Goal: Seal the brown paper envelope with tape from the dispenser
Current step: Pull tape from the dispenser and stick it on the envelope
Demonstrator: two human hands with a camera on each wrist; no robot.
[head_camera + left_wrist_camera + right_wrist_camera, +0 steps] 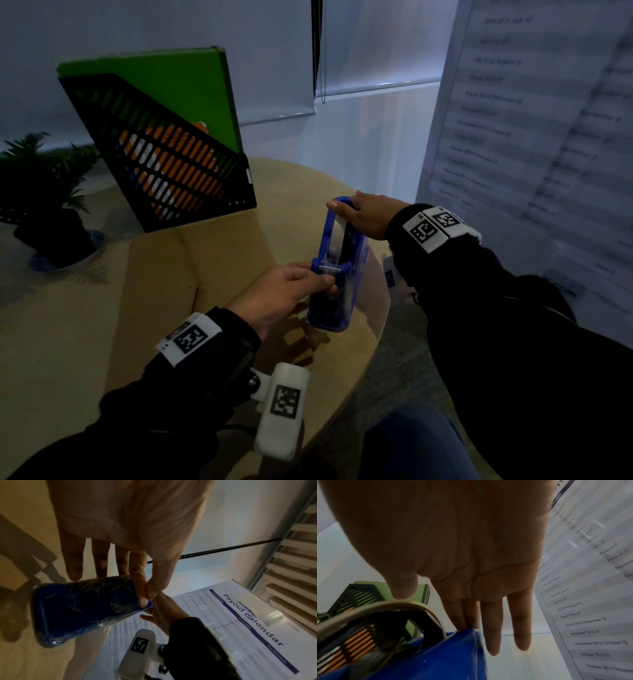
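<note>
Tight around the dispenser [358, 270]
File rack [164, 161] stands at eleven o'clock, calendar board [534, 120] at two; nine o'clock lies open.

The dispenser [330, 308] is glossy blue plastic, the envelope [161, 267] matt brown paper, the table [301, 192] smooth wood.

In the head cam the white printed calendar sheet [534, 120] at 3 o'clock is too blurry to read and runs off the edge. The flat brown paper envelope [154, 281] slips under the black left sleeve [171, 404] at 7. Right wrist cam chops the blue plastic tape dispenser [436, 660] off at 6.
</note>
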